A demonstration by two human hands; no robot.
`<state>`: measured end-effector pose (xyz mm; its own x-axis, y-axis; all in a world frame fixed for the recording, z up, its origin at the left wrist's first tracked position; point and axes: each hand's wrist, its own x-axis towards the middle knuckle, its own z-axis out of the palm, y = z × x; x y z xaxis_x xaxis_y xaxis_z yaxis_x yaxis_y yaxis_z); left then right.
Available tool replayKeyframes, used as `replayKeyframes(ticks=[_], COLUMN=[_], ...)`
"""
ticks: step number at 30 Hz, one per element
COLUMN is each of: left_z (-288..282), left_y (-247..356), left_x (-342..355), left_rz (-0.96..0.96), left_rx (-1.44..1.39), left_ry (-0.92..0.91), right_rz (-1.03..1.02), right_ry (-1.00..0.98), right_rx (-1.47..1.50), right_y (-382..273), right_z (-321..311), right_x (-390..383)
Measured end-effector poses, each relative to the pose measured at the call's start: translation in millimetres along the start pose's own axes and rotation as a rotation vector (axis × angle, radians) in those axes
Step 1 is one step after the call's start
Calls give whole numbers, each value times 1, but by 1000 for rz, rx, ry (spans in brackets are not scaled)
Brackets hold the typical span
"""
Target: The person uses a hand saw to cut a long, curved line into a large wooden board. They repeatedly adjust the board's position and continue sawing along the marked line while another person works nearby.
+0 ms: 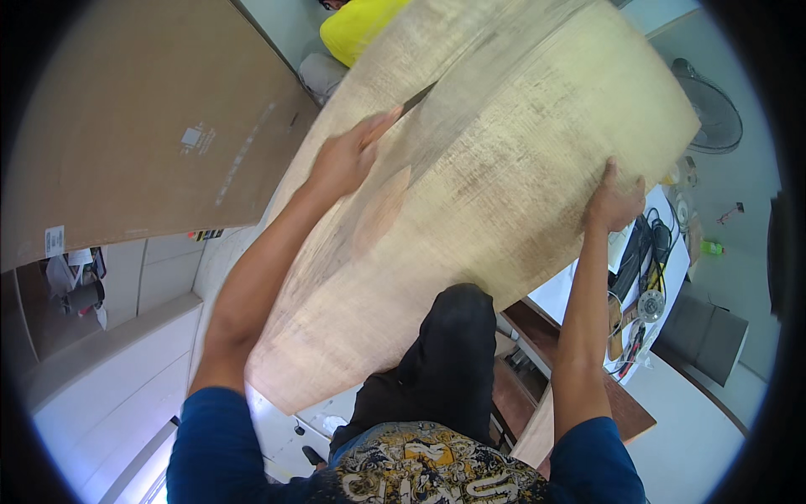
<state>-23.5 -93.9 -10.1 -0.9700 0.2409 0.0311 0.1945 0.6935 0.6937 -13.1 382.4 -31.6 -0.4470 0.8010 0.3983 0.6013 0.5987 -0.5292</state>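
Note:
A large, thin, pale wood veneer sheet point(520, 160) with darker grain streaks slopes across the middle of the view. My left hand point(342, 160) is closed over its left part, slightly blurred. From those fingers a narrow, dark, pointed blade-like thing point(417, 99) extends along a dark streak; its handle is hidden in the hand. My right hand point(617, 200) grips the sheet's right edge, thumb on top and the other fingers partly hidden. My bent knee point(462, 311) in dark trousers overlaps the sheet's lower edge.
A big brown cardboard box point(151, 126) stands at the left. On the right, a white table point(550, 294) bears cables, tools and a tape roll point(650, 306). A fan point(709, 109) stands behind it. Something yellow point(357, 32) shows at the top.

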Motion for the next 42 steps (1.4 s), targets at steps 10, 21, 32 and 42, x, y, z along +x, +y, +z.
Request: replayKeyframes(ticks=[10, 21, 32, 42], left_z=[19, 14, 15, -96], left_y=[-6, 32, 28, 79], left_x=[18, 2, 2, -104], left_rz=[123, -67, -41, -303], left_rx=[-214, -185, -244, -102], left_ry=[20, -95, -99, -140], right_rz=[-35, -594, -1688, -1579], right_ry=[54, 260, -144, -449], right_rx=[78, 201, 6, -106], right_y=[11, -33, -362, -391], right_z=[-14, 5, 177, 184], right_x=[9, 19, -51, -70])
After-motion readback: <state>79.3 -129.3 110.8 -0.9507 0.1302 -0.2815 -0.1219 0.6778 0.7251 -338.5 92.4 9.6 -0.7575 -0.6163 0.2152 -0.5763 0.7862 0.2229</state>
